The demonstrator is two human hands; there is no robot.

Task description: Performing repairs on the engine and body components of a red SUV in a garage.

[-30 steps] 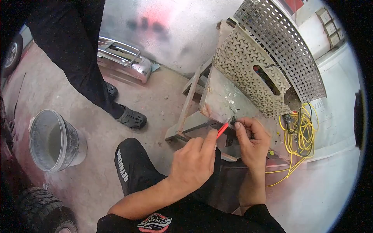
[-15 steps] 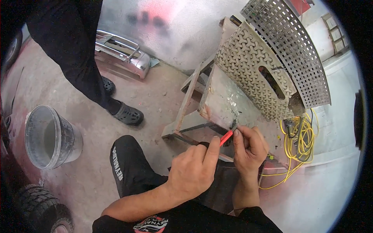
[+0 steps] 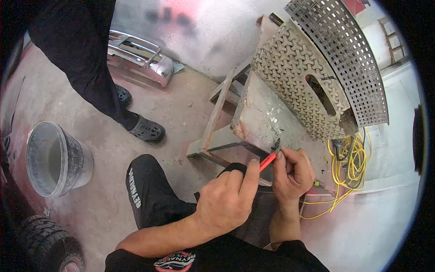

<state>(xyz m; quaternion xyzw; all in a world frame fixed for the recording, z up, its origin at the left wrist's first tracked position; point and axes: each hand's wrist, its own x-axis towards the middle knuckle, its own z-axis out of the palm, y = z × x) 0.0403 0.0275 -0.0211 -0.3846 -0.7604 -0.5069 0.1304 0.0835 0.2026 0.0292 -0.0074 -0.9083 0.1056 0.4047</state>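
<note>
My left hand [image 3: 226, 197] is closed around a red hand tool [image 3: 267, 161], its index finger lying along the tool. A black part shows beside the knuckles; the exact kind of tool is unclear. At the tool's far end, my right hand [image 3: 292, 174] is closed in a pinch, thumb against fingers. A small dark piece [image 3: 277, 144] sticks out by that thumb; whether it belongs to the tool or is separate cannot be seen. Both hands are above the near edge of a worn, dusty bench top [image 3: 260, 113].
A beige patterned plastic panel [image 3: 290, 68] and a grey perforated sheet [image 3: 349, 50] lean on the bench. Yellow cable [image 3: 346, 177] hangs at right. A bucket [image 3: 61, 158] and a tyre [image 3: 45, 240] stand left. Another person's leg [image 3: 86, 68] is near a chrome bumper [image 3: 145, 59].
Both hands and the red tool have stayed together, shifting very slightly. The whole view has moved a little; the grip looks the same.
</note>
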